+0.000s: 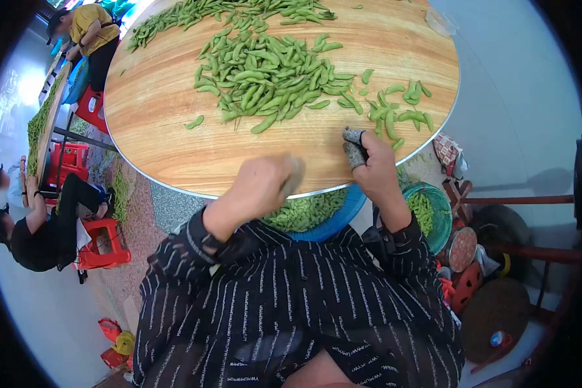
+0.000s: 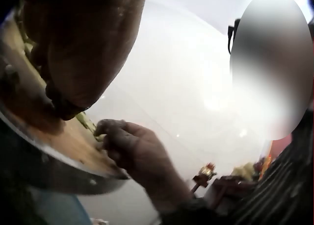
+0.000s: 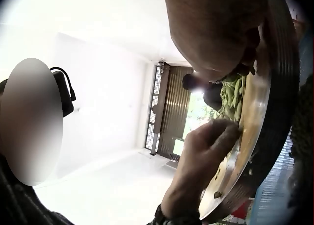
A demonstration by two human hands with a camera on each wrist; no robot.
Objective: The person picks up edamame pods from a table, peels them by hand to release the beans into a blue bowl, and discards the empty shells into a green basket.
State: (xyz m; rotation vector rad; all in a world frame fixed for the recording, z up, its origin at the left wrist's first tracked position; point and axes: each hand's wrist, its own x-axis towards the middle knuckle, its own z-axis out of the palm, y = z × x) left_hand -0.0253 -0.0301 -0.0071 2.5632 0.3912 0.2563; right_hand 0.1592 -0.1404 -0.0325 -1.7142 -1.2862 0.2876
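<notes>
Blurred by motion, my left hand [image 1: 258,187] is bent inward above the table's near edge; whether its fingers hold anything is unclear. My right hand [image 1: 376,167], with grey covers on thumb and finger, is to its right. In the left wrist view a green pod [image 2: 87,124] lies at the fingertips of my right hand [image 2: 135,151], seemingly pinched. The right wrist view shows my left hand [image 3: 198,149] with bent fingers beside the table rim. A large pile of green pods [image 1: 258,77] lies beyond both hands, and a few loose pods [image 1: 391,123] lie past my right hand.
Below the round table's edge [image 1: 168,186] stands a blue basin [image 1: 343,213] holding green pods. A green basket [image 1: 441,220] with pods is at the right. A clear container [image 1: 440,22] sits at the far right rim. Several people and red stools [image 1: 103,242] are at the left.
</notes>
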